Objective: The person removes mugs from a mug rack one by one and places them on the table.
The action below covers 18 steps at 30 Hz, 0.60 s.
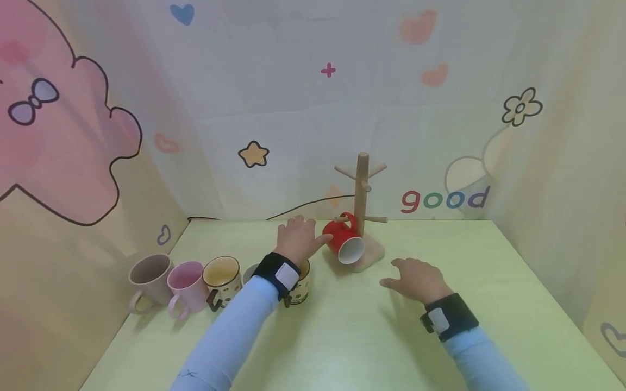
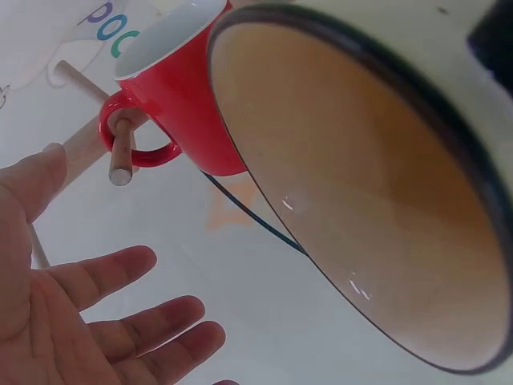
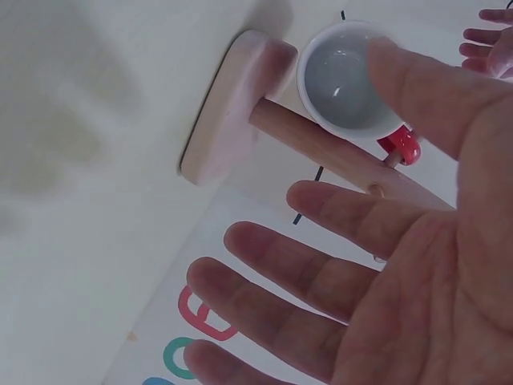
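Note:
A red mug [image 1: 337,238] with a white inside hangs by its handle from a lower peg of the wooden mug tree [image 1: 361,190]. In the left wrist view the peg passes through the handle of the red mug [image 2: 180,88]. My left hand [image 1: 297,239] is just left of the mug, fingers spread, holding nothing. Below that wrist stands a cream mug [image 1: 300,285] with a dark rim, its rim looming large in the left wrist view. To the right of the tree's base, my right hand [image 1: 418,279] hovers over the table with its fingers extended and nothing in them.
Along the table's left side stand a brown-grey mug [image 1: 151,277], a pink mug [image 1: 188,288] and a spotted cream mug [image 1: 222,277]. A greyish mug [image 1: 248,273] is mostly hidden behind my left forearm. A printed cloth [image 1: 293,119] hangs behind the table [image 1: 342,347].

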Tool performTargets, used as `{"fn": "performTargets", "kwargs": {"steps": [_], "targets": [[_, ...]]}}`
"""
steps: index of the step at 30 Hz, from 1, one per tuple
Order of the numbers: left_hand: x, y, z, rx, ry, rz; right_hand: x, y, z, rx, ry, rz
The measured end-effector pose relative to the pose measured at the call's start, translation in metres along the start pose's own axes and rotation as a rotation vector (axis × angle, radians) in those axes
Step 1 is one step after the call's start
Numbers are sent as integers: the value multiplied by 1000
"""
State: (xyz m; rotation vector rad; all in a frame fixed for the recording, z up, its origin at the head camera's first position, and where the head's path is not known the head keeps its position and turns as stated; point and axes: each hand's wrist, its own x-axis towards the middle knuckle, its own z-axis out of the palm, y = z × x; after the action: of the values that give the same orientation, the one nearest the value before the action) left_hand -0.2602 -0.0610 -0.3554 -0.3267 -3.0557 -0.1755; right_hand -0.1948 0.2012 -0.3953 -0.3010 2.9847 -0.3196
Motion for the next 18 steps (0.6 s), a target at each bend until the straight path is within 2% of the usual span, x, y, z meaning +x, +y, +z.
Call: {"fn": "performTargets", "kwargs": {"steps": [12,18], "targets": [[24,13,3,55,19,31,32,-1,-22,-30,63,10],[34,16,6,87,5,27,47,-1,-30,-37,106,38]]}}
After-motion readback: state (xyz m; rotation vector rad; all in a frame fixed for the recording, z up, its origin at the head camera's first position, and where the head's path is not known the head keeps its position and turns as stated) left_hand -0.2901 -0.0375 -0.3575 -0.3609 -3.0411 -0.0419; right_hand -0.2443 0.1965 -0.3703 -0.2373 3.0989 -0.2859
